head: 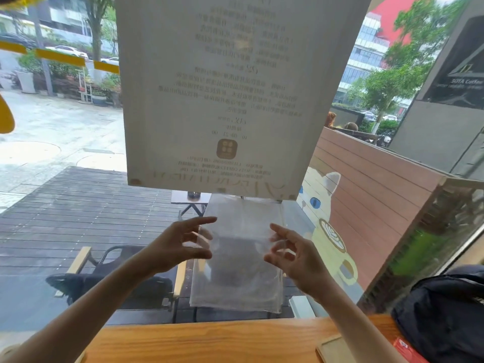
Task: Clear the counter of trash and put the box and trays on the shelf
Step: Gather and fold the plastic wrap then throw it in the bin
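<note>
I hold a clear plastic bag [239, 260] up in front of the window, above the wooden counter [204, 341]. My left hand [178, 244] pinches its upper left edge between thumb and fingers. On the other side, my right hand [293, 255] grips the upper right edge. The bag hangs flat and looks empty. A light wooden tray [334, 348] lies on the counter at the lower right, partly hidden by my right forearm. A red wrapper [407, 349] lies beside it.
A dark backpack [445, 318] sits on the counter's right end. A large paper notice [225, 95] is stuck on the window glass straight ahead. Outside are a deck, a chair and a wooden fence. A wall stands at the right.
</note>
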